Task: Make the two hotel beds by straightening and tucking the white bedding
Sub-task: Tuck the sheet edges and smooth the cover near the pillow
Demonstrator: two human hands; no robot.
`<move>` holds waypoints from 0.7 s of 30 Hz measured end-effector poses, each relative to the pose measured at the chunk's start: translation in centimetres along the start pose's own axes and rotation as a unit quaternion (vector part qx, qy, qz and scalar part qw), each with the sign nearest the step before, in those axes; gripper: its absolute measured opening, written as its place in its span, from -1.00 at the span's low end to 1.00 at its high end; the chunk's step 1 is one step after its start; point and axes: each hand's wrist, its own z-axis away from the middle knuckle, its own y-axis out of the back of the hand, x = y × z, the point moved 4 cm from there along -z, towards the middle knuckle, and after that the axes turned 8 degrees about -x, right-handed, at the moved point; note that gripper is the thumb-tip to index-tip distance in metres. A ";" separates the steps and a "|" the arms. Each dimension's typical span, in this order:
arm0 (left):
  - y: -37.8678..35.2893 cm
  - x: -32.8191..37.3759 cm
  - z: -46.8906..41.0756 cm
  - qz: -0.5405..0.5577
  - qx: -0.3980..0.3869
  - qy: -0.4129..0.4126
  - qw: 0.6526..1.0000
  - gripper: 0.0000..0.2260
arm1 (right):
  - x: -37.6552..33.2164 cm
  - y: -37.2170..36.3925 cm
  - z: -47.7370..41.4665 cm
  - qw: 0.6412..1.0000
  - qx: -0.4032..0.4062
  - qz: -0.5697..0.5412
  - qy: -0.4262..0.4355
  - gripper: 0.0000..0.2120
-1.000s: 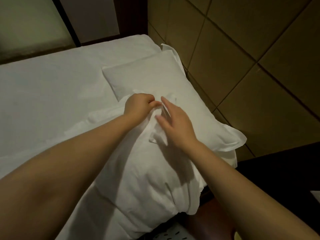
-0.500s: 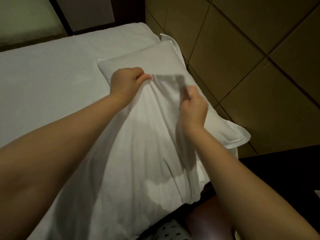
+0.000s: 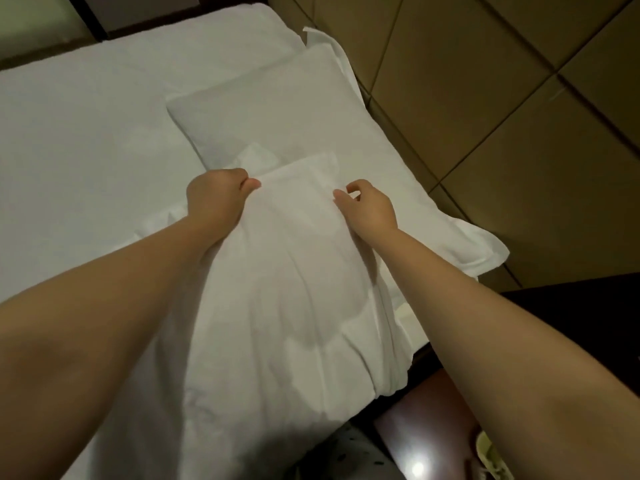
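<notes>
Your left hand (image 3: pixel 218 199) is closed tight. It grips the far left corner of the white cover (image 3: pixel 294 289), and the thumb tip pokes out on top of the cloth. Your right hand (image 3: pixel 370 206) is on the far right side of the cover. Its fingers are loosely curled and the thumb and first finger are apart. The thumb lies on the cloth, but no cloth is pinched between them, so this hand has let go.

The cover is a long, puffy white bundle with lots of wrinkles. It lies along the side of the bed (image 3: pixel 86 133) closest to you. Its long way runs from you straight out toward the pillow (image 3: pixel 277 109). The near end hangs over the bed's near edge. The far end is flat and straight, and it rests on top of the pillow, between your two hands.

The pillow lies flat at the bed's edge next to the tan wall (image 3: pixel 485 98). Its long way runs along that wall, across the way the cover points. One pillow corner sticks out past the bed's near corner, to the right of your right arm.

A dark table (image 3: pixel 571 306) stands beside that corner.
</notes>
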 end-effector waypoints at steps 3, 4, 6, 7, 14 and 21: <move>-0.4 0.6 -0.1 -0.037 -0.023 -0.009 0.999 -0.65 | 1.7 -0.3 3.0 0.999 0.005 -0.047 0.003 -0.60; -0.5 1.3 0.1 -0.048 -0.029 -0.016 0.998 -0.68 | 2.5 -0.7 4.3 0.999 0.012 -0.046 0.008 -0.60; -0.4 3.7 0.7 -0.062 -0.022 -0.036 0.997 -0.76 | 4.6 -1.8 6.8 0.998 0.045 -0.039 0.016 -0.60; -0.4 5.0 1.3 -0.062 -0.013 -0.043 0.997 -0.79 | 5.7 -2.4 7.8 0.997 0.067 -0.039 0.014 -0.60; -3.7 16.0 8.2 -0.047 -0.036 -0.247 0.967 -0.60 | 10.0 -5.5 13.2 0.981 0.176 -0.078 0.006 -0.53; -11.6 22.3 14.9 -0.221 -0.274 -0.465 0.813 -0.55 | 19.8 -9.9 20.8 0.952 0.259 -0.131 -0.097 -0.48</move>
